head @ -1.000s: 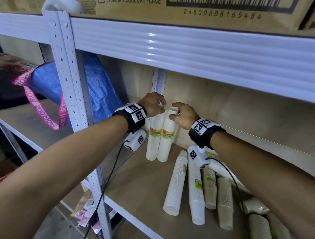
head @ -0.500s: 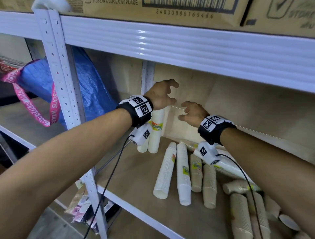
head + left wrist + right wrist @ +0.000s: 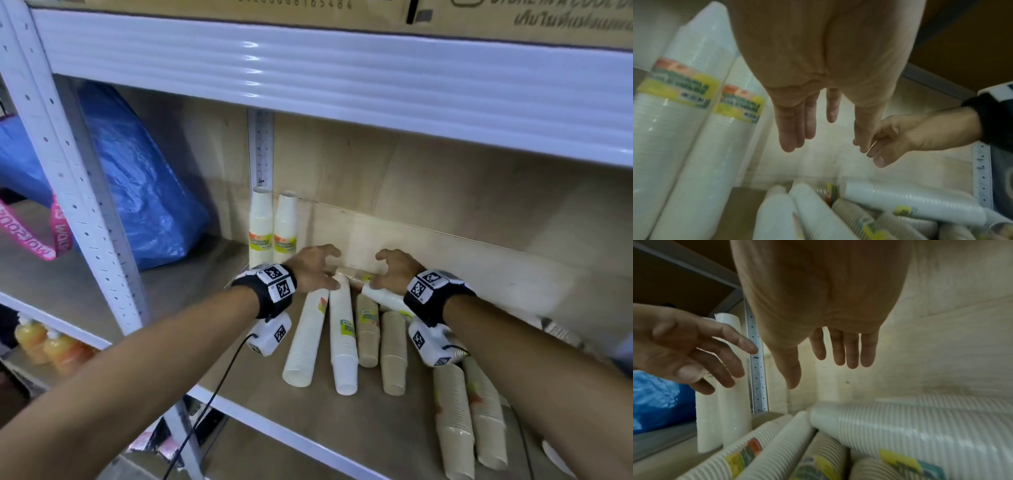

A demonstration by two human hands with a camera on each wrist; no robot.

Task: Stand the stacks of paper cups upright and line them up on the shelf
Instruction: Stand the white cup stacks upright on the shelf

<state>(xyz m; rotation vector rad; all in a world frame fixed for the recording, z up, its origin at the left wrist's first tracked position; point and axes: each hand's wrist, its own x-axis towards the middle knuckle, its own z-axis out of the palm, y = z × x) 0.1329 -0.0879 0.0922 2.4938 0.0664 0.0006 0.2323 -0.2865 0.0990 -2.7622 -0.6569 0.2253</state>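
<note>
Two white cup stacks point(image 3: 272, 226) stand upright side by side at the back left corner of the shelf; they also show in the left wrist view point(image 3: 684, 113). Several white and brown stacks point(image 3: 342, 339) lie flat on the shelf board point(image 3: 246, 370), with more brown stacks point(image 3: 469, 414) at the right. My left hand point(image 3: 317, 270) hovers with spread fingers just above the far ends of the lying stacks, holding nothing. My right hand point(image 3: 394, 270) hovers beside it, fingers spread and empty, above a slanted white stack point(image 3: 910, 431).
A blue plastic bag point(image 3: 137, 192) with a pink strap fills the neighbouring bay at left. White perforated uprights point(image 3: 72, 192) frame the bay, and a white beam point(image 3: 342, 78) under cardboard boxes runs overhead. Orange bottles point(image 3: 48, 346) sit on the lower shelf.
Both hands have let go of the tops of the two upright stacks and dropped down to hover over the lying stacks. The head view has shifted right and down.
</note>
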